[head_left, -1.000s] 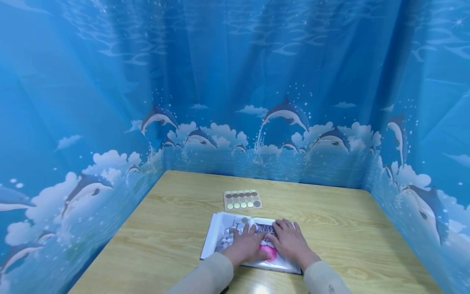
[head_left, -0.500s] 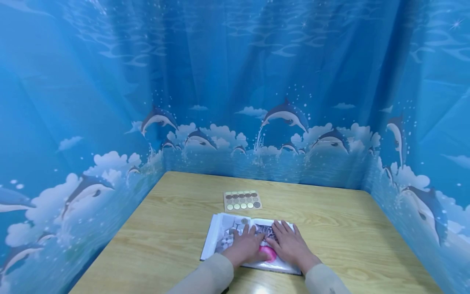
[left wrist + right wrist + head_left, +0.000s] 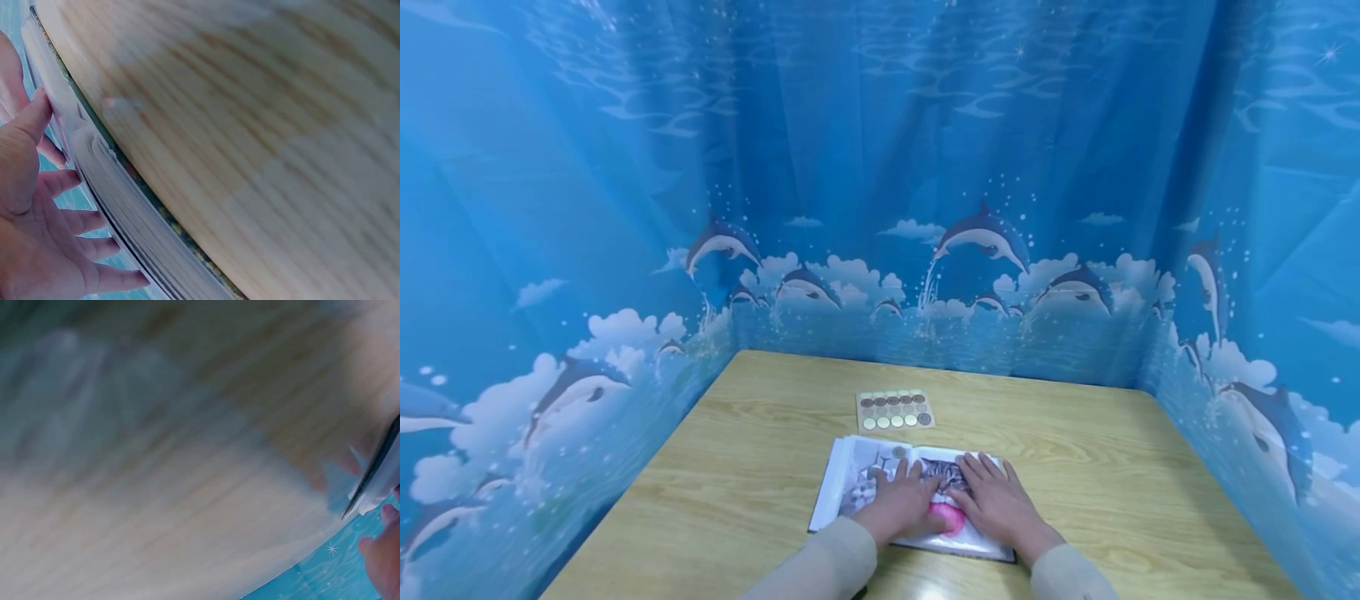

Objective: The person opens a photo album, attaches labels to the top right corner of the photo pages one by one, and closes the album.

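Observation:
A thick book with glossy picture pages lies spread on the table. My left hand rests on it by the centre fold, fingers straight and spread. On the right-hand page lies my right hand, also flat, its thumb close to the left hand. A pink patch shows between them, below a dark striped picture partly hidden by fingers. The left wrist view shows the book's stacked page edges with the left fingers stretched over them. In the right wrist view, the right hand shows only partly.
Behind the book lies a flat card with rows of round, coin-like discs. A similar round disc appears at the top of the left page. The wooden table is enclosed by blue curtains printed with dolphins.
My right hand has slid very slightly right and toward me on the page. The left hand and the book stay where they were.

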Motion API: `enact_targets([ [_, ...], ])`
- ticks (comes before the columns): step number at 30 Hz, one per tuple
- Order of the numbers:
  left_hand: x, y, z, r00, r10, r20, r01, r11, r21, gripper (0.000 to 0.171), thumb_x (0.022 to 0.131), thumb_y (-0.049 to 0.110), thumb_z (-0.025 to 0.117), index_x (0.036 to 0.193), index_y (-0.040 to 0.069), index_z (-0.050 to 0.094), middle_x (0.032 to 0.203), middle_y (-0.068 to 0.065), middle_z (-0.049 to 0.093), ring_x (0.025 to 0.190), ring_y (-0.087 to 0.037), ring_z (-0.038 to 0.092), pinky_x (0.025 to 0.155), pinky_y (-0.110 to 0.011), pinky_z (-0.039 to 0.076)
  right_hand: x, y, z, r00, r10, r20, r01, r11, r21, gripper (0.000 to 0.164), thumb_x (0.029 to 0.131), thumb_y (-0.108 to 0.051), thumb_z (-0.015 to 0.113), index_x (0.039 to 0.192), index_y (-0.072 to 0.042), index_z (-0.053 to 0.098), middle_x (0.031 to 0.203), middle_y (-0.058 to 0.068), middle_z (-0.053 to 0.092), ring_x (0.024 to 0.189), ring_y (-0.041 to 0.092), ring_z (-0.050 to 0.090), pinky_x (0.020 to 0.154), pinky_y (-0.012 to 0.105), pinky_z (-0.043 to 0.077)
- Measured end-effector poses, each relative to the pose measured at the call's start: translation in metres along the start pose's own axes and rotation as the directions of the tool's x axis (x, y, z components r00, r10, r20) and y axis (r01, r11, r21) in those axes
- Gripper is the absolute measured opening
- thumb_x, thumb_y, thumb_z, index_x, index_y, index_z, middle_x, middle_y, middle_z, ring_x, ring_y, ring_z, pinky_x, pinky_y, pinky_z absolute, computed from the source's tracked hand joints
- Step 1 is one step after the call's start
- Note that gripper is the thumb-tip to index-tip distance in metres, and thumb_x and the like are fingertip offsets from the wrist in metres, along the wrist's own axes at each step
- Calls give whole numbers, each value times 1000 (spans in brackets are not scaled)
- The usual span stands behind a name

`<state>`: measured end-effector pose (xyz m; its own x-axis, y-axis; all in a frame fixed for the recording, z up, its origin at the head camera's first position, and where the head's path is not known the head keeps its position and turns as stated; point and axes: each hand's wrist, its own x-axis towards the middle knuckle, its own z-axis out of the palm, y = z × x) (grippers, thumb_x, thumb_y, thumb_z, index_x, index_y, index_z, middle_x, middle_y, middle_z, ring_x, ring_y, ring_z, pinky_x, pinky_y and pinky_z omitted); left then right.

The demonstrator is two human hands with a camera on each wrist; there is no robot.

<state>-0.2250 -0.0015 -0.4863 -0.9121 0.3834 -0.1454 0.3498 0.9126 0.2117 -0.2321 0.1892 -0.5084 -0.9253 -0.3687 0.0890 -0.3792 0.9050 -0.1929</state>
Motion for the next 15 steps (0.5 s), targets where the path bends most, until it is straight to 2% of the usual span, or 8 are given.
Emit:
enact_targets([
  [6,-1,1,-2,1000,5,-6,-5,1000,26,86,79,76,59,149,27,47,155,-14,37,144,-41,27,108,-73,22,-1,3,-1,1000,-3,-12,2,1000,-24,62,103,-49,44,147,-5,46,153,17,41,143,39,31,116,64,14],
  [15,-2,1,-1,1000,11,-18,-10,999,34,83,79,74,61,147,27,49,155,-15,38,143,-42,29,107,-72,25,2,5,-4,999,27,19,-26,999,-41,60,104,-48,41,147,-6,46,154,17,39,144,39,28,116,64,12],
])
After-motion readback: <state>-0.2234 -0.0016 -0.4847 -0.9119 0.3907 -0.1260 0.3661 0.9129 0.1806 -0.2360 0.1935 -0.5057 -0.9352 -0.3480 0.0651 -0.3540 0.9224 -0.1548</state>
